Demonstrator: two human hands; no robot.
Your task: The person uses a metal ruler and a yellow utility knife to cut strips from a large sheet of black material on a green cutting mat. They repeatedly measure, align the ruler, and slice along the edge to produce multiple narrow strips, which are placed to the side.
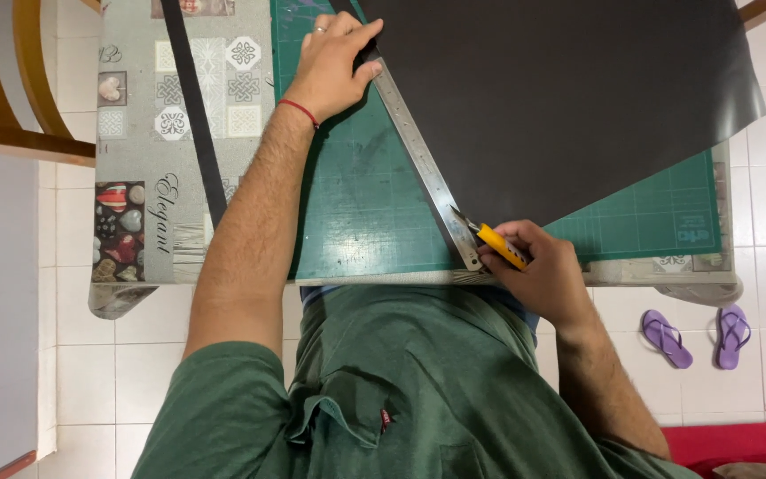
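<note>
A large black sheet lies across a green cutting mat on the table. A long steel ruler runs diagonally along the sheet's left edge. My left hand presses flat on the ruler's far end, fingers spread over the sheet's corner. My right hand grips a yellow utility knife. Its blade tip touches the ruler's near end at the bottom of the sheet's edge.
A cut black strip lies on the patterned grey tablecloth left of the mat. A wooden chair stands at the far left. Purple flip-flops sit on the white tiled floor at right.
</note>
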